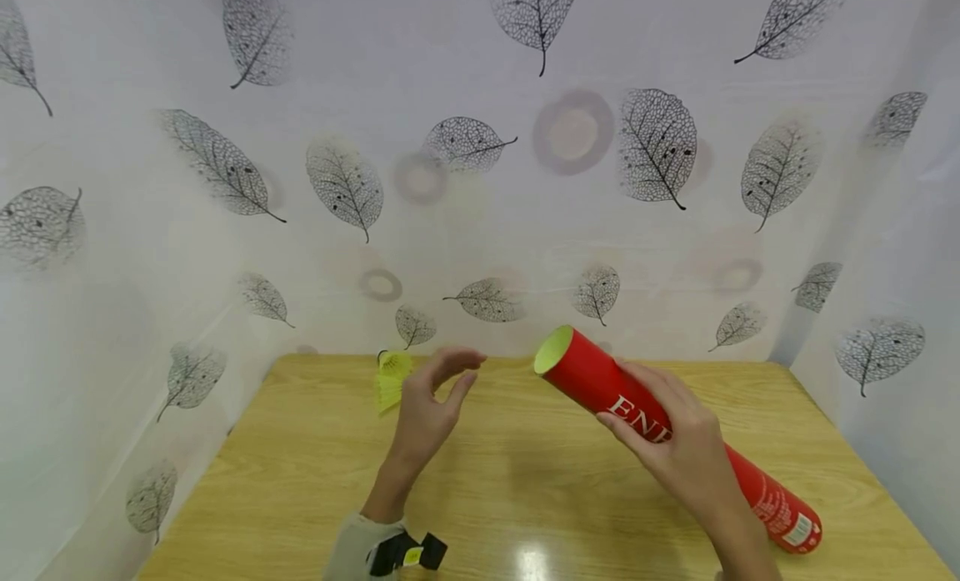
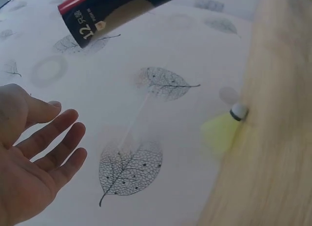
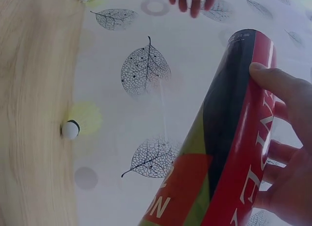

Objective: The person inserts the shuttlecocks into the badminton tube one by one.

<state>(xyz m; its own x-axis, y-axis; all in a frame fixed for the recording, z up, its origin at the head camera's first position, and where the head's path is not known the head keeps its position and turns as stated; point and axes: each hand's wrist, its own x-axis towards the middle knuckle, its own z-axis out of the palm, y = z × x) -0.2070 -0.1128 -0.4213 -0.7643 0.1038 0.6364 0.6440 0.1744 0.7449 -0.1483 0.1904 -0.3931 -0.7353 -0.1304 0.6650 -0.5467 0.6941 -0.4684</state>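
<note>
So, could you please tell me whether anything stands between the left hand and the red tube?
Nothing visible does: the head view shows an open gap between the left hand and the red tube, which the right hand grips.

The head camera looks forward and down across the wooden table (image 1: 300,481) to the leaf-printed backdrop (image 1: 517,222), framing the left hand (image 1: 429,410) and right hand (image 1: 690,452) together. Both wrist cameras look sideways-on from closer — the left with the table at its right edge, the right close along the red tube (image 3: 234,133) — and share tube, backdrop and left hand.
</note>
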